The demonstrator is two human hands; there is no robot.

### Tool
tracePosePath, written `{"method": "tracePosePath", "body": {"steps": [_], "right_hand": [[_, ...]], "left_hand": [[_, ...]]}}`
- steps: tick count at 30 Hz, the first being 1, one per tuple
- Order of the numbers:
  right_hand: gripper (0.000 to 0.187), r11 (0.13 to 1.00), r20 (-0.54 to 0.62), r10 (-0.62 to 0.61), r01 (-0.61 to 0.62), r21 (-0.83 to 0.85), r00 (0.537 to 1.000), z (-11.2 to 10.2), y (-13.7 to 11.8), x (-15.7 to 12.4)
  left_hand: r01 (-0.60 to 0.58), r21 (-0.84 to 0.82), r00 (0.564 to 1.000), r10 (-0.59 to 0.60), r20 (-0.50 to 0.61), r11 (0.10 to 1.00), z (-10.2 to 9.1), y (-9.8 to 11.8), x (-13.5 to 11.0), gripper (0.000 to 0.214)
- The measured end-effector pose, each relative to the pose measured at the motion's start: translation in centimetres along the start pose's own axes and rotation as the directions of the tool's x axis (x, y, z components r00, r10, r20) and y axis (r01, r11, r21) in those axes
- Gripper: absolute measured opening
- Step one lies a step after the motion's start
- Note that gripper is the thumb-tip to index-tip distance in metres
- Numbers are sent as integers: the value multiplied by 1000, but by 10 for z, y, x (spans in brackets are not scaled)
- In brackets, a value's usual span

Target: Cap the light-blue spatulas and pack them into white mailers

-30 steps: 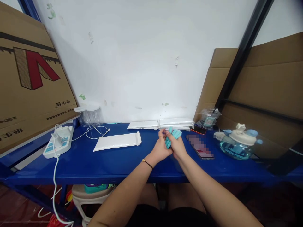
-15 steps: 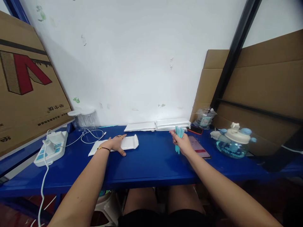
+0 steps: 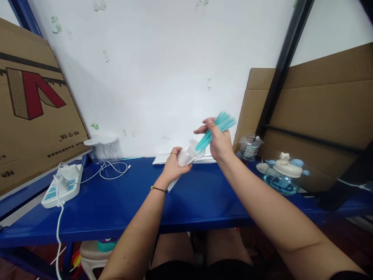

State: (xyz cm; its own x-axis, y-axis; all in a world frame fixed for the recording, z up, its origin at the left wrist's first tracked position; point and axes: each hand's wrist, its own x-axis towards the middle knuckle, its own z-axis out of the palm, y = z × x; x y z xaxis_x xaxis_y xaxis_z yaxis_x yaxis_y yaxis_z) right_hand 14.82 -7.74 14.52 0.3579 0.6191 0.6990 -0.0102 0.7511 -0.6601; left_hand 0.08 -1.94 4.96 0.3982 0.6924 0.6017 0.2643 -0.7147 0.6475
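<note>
My right hand (image 3: pixel 218 140) is closed round a bundle of thin teal sticks (image 3: pixel 217 128), raised above the blue table (image 3: pixel 116 202). The lower ends of the sticks sit at the mouth of a white padded envelope (image 3: pixel 186 158), which my left hand (image 3: pixel 173 168) grips and holds up off the table. Both hands are near the middle, in front of the white wall.
White envelopes (image 3: pixel 163 158) lie stacked at the table's back. A white power strip (image 3: pixel 62 184) with cables sits at left by clear jars (image 3: pixel 101 147). A blue water jug (image 3: pixel 284 177) and a plastic cup (image 3: pixel 249 147) stand at right. Cardboard boxes (image 3: pixel 32 105) flank both sides.
My left hand picked the white envelope up off the table and brought it to the middle. My right hand rose with the teal sticks, their lower ends now at the envelope's mouth.
</note>
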Motion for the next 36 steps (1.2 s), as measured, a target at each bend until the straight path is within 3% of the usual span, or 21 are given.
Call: {"method": "tracePosePath", "body": {"steps": [4, 7, 13, 17, 21, 24, 28, 30, 33, 36], "right_hand": [[30, 999, -22, 9, -10, -30, 1000, 6, 3, -2], [32, 993, 31, 102, -101, -55, 994, 9, 9, -8], [31, 953, 192, 279, -247, -175, 941, 7, 18, -18], [36, 951, 230, 294, -259, -169, 928, 5, 17, -15], [37, 963, 228, 258, -230, -143, 939, -2, 12, -16], [47, 973, 171, 216, -197, -123, 961, -13, 14, -27], [69, 973, 172, 227, -214, -91, 958, -26, 28, -51], [76, 977, 160, 208, -198, -76, 965, -30, 35, -63], [87, 990, 182, 101, -82, -111, 978, -39, 37, -75], [92, 948, 368, -20, 134, -288, 930, -53, 27, -77]], "left_hand": [[-7, -136, 995, -6, -95, 991, 18, 20, 2, 57], [-5, -210, 995, -15, -96, 978, 27, 26, 3, 58], [25, -284, 995, -50, -83, 958, 37, 21, 1, 60], [30, -355, 995, -62, -78, 934, 39, 19, 1, 65], [29, -432, 994, -72, -83, 901, 39, 15, -4, 87], [64, -560, 996, -92, -20, 826, 38, 4, -10, 98], [209, -689, 975, -206, 88, 694, 39, -17, -12, 52], [303, -717, 952, -230, 200, 628, 39, -24, -10, 41], [396, -737, 918, -206, 339, 548, 37, -29, -6, 38], [523, -692, 844, -187, 503, 498, 31, -32, -3, 38]]}}
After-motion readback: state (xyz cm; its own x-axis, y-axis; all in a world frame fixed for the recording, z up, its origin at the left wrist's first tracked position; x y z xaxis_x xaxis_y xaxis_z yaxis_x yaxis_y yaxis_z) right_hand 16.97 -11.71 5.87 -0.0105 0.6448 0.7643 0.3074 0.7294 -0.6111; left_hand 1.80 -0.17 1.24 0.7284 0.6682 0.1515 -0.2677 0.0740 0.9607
